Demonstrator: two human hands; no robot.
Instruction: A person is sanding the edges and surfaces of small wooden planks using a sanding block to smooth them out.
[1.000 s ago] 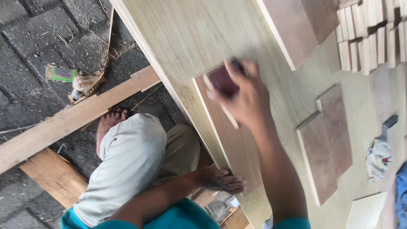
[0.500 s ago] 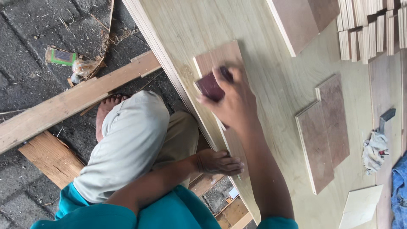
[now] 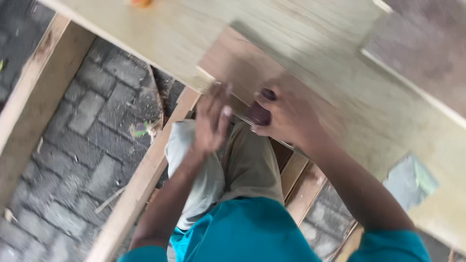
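Observation:
A thin brown wooden board (image 3: 242, 63) lies on a pale plywood tabletop (image 3: 160, 34), with its near end over the table's edge. My right hand (image 3: 284, 116) is closed on a small dark maroon sanding block (image 3: 257, 114) at the board's near edge. My left hand (image 3: 211, 119) is raised next to it, blurred, fingers apart, at the board's lower corner; whether it touches the board is unclear.
Below the table are my grey trousers (image 3: 242, 165) and teal shirt (image 3: 247, 228). A long wooden beam (image 3: 141, 184) runs over grey paving stones (image 3: 82, 145). Another brown board (image 3: 422, 53) lies at the upper right, and a grey-green sheet (image 3: 410, 179) on the table at right.
The view has swung and moved in close. My left hand has come up from my knee to the board's edge. My right hand with the block has slid to the board's near end.

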